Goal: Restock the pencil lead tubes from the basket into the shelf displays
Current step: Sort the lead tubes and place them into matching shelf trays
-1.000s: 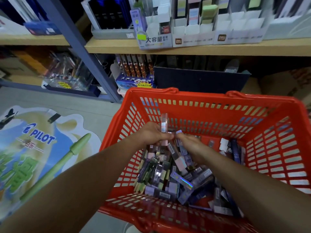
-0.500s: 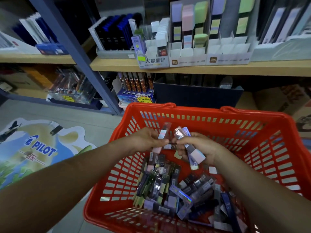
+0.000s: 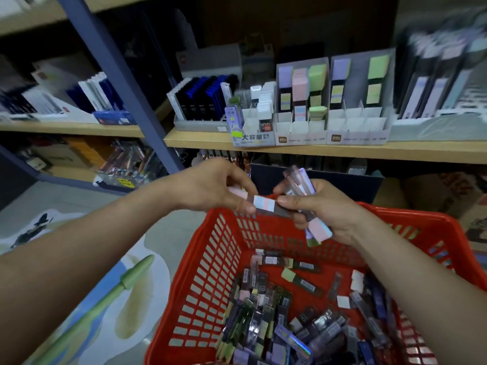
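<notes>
My left hand point(image 3: 213, 188) pinches a pink-capped lead tube point(image 3: 263, 202) that lies flat above the far rim of the red basket point(image 3: 210, 259). My right hand point(image 3: 319, 209) grips a bundle of lead tubes point(image 3: 303, 188), and its thumb touches the other end of the flat tube. Many more loose lead tubes point(image 3: 263, 312) lie in the basket's bottom. On the wooden shelf point(image 3: 316, 150) stand the display boxes point(image 3: 303, 101) with pastel lead tubes in slots, several slots being partly filled.
A blue steel upright point(image 3: 118, 83) divides the shelving at left. A dark box point(image 3: 316, 180) sits under the shelf behind the basket, with cardboard cartons point(image 3: 434, 196) to its right. A floor sticker with a green pen point(image 3: 105, 299) lies at left.
Both hands have risen out of the basket with tubes and now meet above its far rim. The view has tilted up toward the shelf displays.
</notes>
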A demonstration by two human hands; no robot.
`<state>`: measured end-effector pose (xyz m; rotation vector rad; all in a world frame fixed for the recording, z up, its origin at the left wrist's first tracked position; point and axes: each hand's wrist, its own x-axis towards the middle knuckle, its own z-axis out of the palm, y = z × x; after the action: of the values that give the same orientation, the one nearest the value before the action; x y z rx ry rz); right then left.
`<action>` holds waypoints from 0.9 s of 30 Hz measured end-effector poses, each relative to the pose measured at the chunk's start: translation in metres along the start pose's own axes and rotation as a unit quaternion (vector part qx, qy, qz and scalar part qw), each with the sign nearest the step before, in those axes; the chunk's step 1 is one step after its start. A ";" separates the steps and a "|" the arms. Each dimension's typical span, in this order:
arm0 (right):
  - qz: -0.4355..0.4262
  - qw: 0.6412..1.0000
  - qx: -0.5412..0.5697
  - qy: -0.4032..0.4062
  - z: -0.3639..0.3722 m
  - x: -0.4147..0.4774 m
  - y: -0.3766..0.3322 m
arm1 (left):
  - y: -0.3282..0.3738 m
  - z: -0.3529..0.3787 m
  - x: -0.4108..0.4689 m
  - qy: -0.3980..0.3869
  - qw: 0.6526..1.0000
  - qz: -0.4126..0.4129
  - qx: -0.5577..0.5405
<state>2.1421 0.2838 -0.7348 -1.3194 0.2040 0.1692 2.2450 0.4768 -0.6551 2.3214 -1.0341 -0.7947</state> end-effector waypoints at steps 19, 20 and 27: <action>0.037 0.999 -0.008 -0.030 -0.016 -0.015 -0.094 | 0.044 -0.025 0.032 0.188 0.905 0.106 -0.367; 0.035 0.999 0.002 -0.027 -0.019 -0.013 -0.094 | 0.046 -0.025 0.035 0.190 0.900 0.105 -0.379; -0.014 1.000 -0.013 0.025 -0.037 -0.008 -0.102 | 0.059 -0.027 0.057 0.241 0.897 0.116 -0.352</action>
<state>2.1570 0.2235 -0.6454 -1.3526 0.2261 0.1162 2.2644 0.4021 -0.6173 1.6052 -0.6349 -0.3682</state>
